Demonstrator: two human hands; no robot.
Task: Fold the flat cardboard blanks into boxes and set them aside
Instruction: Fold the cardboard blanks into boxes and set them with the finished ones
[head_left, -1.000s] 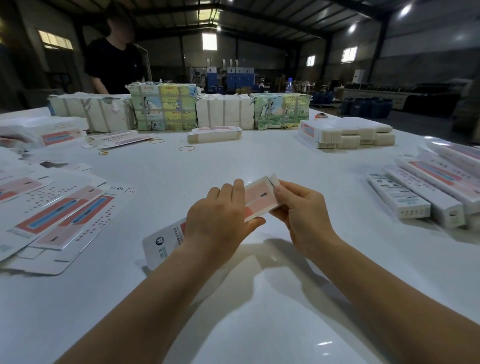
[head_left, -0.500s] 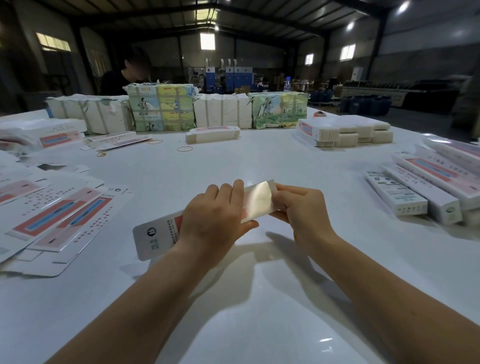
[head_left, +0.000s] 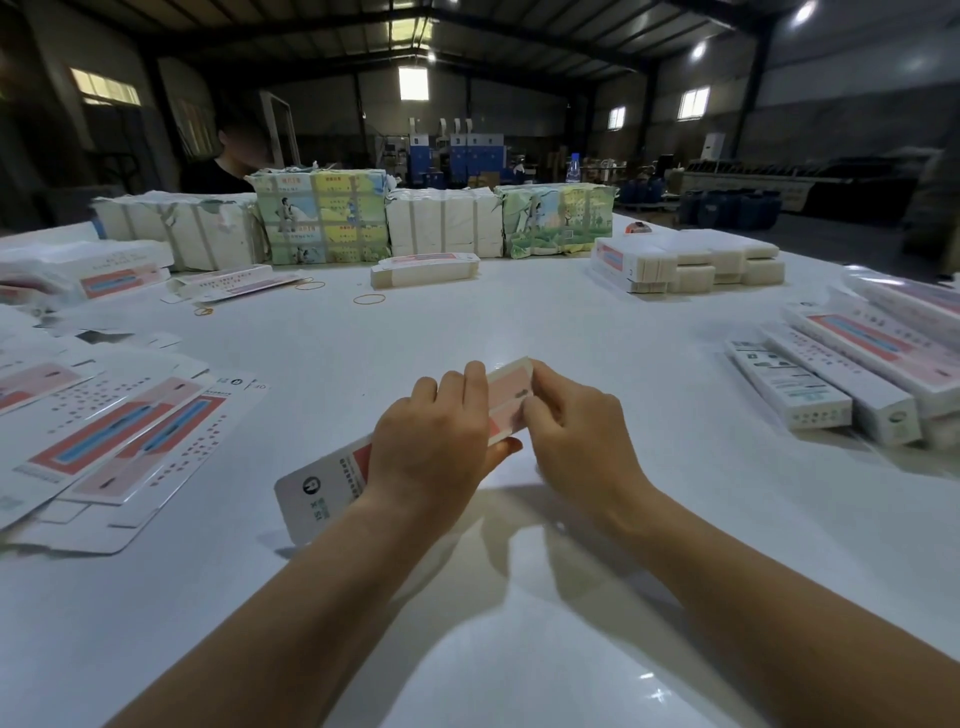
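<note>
Held blank (head_left: 332, 483): long, narrow white card with a pink-red panel and dark print, lifted off the table (head_left: 519, 322) near its middle, slanting from lower left up to far right. Near end round-cornered and white, bearing a small dark logo. Far end shows the pink panel.

Flat blanks (head_left: 119, 431): loose overlapping pile lying flat at the table's left edge; white, red-and-blue panels, rows of small dots.

Folded boxes (head_left: 831, 384): long white boxes lying side by side along the right edge, some with red-blue panels.
</note>
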